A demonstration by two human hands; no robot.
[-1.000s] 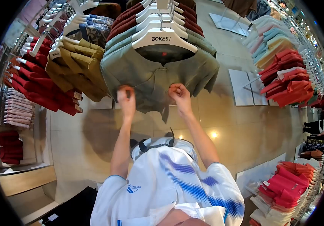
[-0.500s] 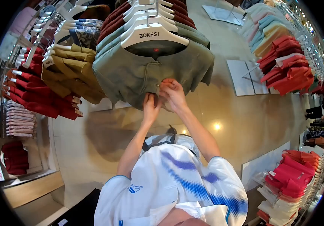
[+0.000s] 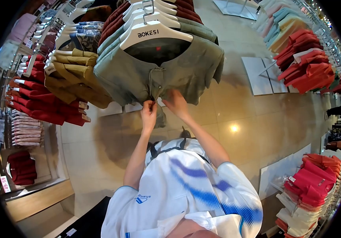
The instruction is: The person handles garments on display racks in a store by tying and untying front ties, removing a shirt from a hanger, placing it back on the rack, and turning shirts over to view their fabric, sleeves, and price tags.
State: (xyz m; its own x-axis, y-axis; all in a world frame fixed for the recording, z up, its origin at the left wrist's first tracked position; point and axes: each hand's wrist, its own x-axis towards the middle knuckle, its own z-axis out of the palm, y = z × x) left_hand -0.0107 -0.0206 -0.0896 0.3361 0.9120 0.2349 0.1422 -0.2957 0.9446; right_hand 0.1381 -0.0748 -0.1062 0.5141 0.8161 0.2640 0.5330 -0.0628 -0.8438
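Observation:
A grey-green shirt [image 3: 127, 75] with a tied cord at the neck hangs from a white hanger [image 3: 148, 35] marked BOKESI. Its front placket shows a small round button [image 3: 159, 87]. My left hand [image 3: 149, 113] is closed, pinching the placket's edge below the cord between thumb and fingers. My right hand [image 3: 174, 104] is at the shirt's right front panel, just beside the placket. Its fingertips are blurred and partly hidden by the cloth, so their grip cannot be made out. Below the hem, between the hands, hangs a loose bit of green cloth [image 3: 160, 118].
Behind the front shirt, more green and dark red garments [image 3: 113, 18] hang on the same rail. Mustard jackets [image 3: 73, 73] and red tops [image 3: 45, 101] hang close on the left. To the right are a white floor plinth [image 3: 256, 75] and racks of coral clothes [image 3: 307, 73].
My right hand has dropped from the button to beside the placket, its fingers partly behind cloth. My left hand has shifted slightly left and down. The view has turned a little.

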